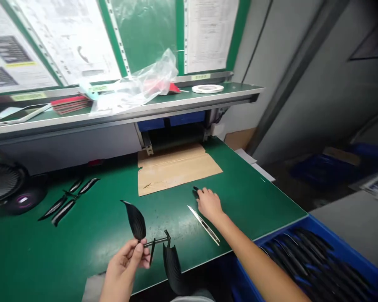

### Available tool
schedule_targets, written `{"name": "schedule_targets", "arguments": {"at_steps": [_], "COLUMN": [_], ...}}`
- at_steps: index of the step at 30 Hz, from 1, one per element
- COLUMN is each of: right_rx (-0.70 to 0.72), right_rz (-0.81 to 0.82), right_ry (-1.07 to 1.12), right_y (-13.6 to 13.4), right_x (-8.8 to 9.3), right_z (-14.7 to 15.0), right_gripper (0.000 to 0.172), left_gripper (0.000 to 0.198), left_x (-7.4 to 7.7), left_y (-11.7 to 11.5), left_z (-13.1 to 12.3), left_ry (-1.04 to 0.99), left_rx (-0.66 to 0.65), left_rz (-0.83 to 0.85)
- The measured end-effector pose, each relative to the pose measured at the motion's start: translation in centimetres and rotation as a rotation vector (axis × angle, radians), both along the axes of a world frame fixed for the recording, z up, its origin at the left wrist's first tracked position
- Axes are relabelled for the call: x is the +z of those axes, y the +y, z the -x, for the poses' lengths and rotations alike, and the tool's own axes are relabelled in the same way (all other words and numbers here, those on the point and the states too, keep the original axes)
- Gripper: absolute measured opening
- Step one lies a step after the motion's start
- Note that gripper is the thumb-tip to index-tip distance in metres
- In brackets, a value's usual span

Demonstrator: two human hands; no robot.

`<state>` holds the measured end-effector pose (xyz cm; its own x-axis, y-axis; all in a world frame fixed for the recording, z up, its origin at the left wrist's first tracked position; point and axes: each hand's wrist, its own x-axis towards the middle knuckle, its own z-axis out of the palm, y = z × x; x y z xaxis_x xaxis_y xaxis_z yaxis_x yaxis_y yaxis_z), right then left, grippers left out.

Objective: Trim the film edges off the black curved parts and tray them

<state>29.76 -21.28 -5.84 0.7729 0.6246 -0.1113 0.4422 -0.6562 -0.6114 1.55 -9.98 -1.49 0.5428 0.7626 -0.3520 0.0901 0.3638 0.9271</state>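
My left hand pinches the thin stem of a black moulded plastic part. Its upper curved, ribbed blade rises above the fingers, and a narrow runner links it to a second ribbed blade hanging by the table's front edge. My right hand is on the green tabletop further back, fingers curled over a small dark object that is mostly hidden. Just left of that forearm lies a slim, pointed metal tool, perhaps a knife, untouched.
Two joined pairs of black blades lie at left, near a round fan. A cardboard sheet lies at the back. Overhead, a shelf bears a plastic bag and a tape roll. A blue bin at lower right holds several black parts.
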Motion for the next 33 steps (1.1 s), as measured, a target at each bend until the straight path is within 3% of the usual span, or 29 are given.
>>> {"name": "schedule_targets", "arguments": {"at_steps": [3,6,9,11,12,14,16,19,20,22,24,28,33], "right_rx": [0.008,0.106,0.311,0.339,0.322,0.338,0.447,0.647,0.700,0.806,0.899,1.013,1.093], "right_rz": [-0.006,-0.103,-0.371,-0.519,-0.552,-0.573,-0.530,-0.317,-0.229,-0.088,-0.034,-0.142,-0.403], "right_ry": [-0.072,0.050,0.804,1.384,1.563,1.690,1.497,0.730,0.444,-0.023,-0.329,-0.675,-0.737], "right_y": [-0.5,-0.6,-0.5,-0.5,-0.6,-0.8,-1.2,-1.6,-1.5,-1.1,-0.3,1.1,0.9], "right_x": [-0.4,0.3,0.8,0.5,0.3,0.1,0.7,3.1,3.9,5.3,5.9,5.9,4.5], "right_z": [2.1,6.9,12.7,15.6,16.4,16.8,15.8,13.2,12.4,11.4,11.0,11.3,10.4], "right_gripper": [0.029,0.033,0.047,0.057,0.060,0.062,0.054,0.020,0.019,0.034,0.048,0.055,0.054], "left_gripper": [0.050,0.046,0.046,0.042,0.038,0.030,0.029,0.034,0.037,0.041,0.044,0.043,0.055], "left_x": [-0.6,-1.0,-1.0,-0.9,-0.7,-0.5,-0.5,-1.0,-1.3,-1.7,-1.9,-1.6,-0.8], "left_y": [0.5,0.7,0.8,0.8,0.8,0.8,0.7,0.4,0.4,0.3,0.3,0.2,0.8], "left_z": [0.1,-0.2,-0.4,-0.3,-0.1,0.1,0.2,0.0,0.0,0.0,0.2,0.4,0.6], "left_ry": [-0.051,-0.070,-0.037,0.001,0.021,0.049,0.032,-0.026,-0.039,-0.048,-0.068,-0.116,-0.170], "left_rx": [0.080,0.204,0.194,0.153,0.131,0.072,-0.004,-0.060,-0.053,-0.029,-0.011,0.017,0.235], "left_rz": [0.232,0.264,0.112,-0.132,-0.262,-0.405,-0.318,-0.051,0.002,0.060,0.089,0.119,0.195]}}
